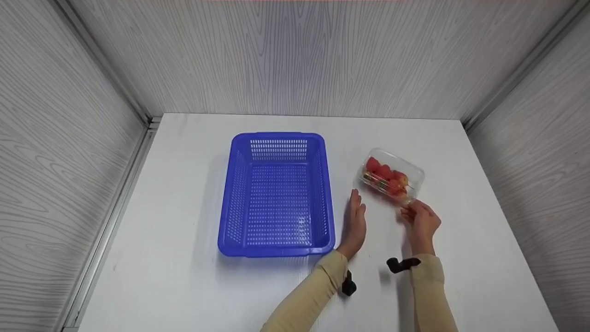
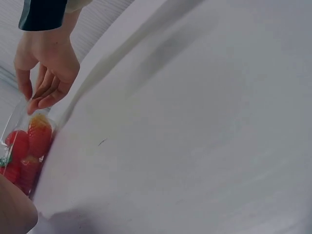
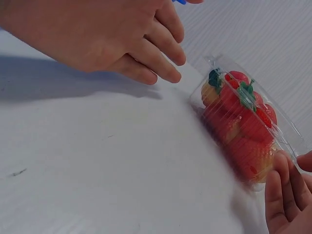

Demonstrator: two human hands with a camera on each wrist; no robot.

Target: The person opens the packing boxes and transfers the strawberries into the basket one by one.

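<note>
A clear plastic box of strawberries [image 1: 389,177] lies on the white table [image 1: 184,184], right of the blue basket. My left hand [image 1: 356,216] stands on edge between basket and box, fingers straight, a short way from the box's left side. In the right wrist view the left hand [image 3: 122,34] reaches toward the box [image 3: 243,122] without touching it. My right hand [image 1: 417,216] is at the box's near right corner. Its fingertips [image 3: 278,190] rest against that end, with the thumb beside the rim. The left wrist view shows the right hand [image 2: 44,63] at the box [image 2: 27,146].
A blue slotted basket [image 1: 276,136] with nothing in it stands at the table's middle. Grey wood-grain walls [image 1: 295,55] close the table in at the back and both sides. Black wrist straps [image 1: 401,264] sit on both forearms.
</note>
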